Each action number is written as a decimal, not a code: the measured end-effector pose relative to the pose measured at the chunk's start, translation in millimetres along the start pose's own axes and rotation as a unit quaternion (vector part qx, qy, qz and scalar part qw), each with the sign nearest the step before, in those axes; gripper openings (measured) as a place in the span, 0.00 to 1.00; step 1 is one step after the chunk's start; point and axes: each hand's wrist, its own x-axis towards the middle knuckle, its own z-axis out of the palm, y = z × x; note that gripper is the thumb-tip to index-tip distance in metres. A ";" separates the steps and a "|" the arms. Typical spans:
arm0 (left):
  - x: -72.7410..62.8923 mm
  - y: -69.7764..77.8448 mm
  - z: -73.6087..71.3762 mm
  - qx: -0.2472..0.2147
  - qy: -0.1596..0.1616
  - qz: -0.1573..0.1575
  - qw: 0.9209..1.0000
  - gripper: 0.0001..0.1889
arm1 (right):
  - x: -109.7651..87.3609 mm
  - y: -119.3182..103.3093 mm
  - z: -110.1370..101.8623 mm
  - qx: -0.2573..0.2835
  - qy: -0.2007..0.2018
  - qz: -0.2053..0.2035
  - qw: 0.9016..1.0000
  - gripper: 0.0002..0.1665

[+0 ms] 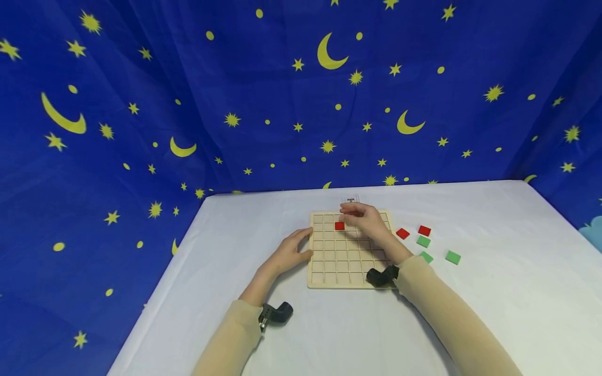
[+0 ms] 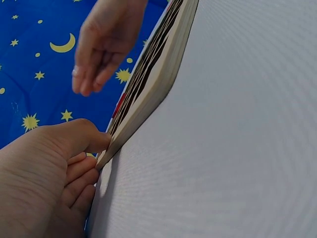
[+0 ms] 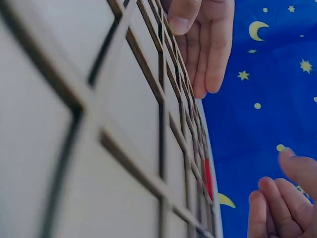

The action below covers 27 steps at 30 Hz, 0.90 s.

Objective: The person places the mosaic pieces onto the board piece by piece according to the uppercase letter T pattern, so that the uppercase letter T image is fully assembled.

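A square wooden grid board lies flat on the table. My left hand rests against its left edge, the thumb and fingers spread apart and touching the rim. One red square tile sits in a cell of the grid's top row. My right hand hovers over the upper part of the board, just right of that tile, with fingers loosely bent. In the right wrist view, the thumb and fingers of this hand stand apart and no tile shows between them.
Right of the board lie two red tiles and several green tiles, one partly behind the right forearm. A small printed card is behind the board's top edge. The white-covered table meets a blue star-patterned curtain.
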 end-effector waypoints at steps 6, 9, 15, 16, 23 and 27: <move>1.5 0.1 1.0 0.007 0.004 0.010 1.000 0.34 | -3.9 -21.7 -14.9 0.075 -0.001 0.009 0.997 0.29; 2.1 0.6 1.2 0.010 0.003 0.013 1.000 0.34 | -6.6 -27.7 -23.7 0.069 0.001 0.009 0.998 0.30; 0.6 2.2 1.0 0.006 0.005 0.016 1.000 0.34 | -20.1 -26.6 -49.9 0.044 0.012 0.006 0.999 0.31; 0.1 2.1 0.9 0.006 0.006 0.016 1.000 0.34 | -22.9 -25.2 -55.5 0.039 0.017 0.006 0.999 0.32; -1.3 0.8 0.9 0.004 0.009 0.014 1.000 0.34 | -42.9 -17.4 -95.5 0.010 0.066 0.010 0.998 0.33; -1.3 0.6 0.7 0.002 0.008 0.010 1.000 0.34 | -55.6 -15.2 -112.8 -0.019 0.081 0.019 0.996 0.34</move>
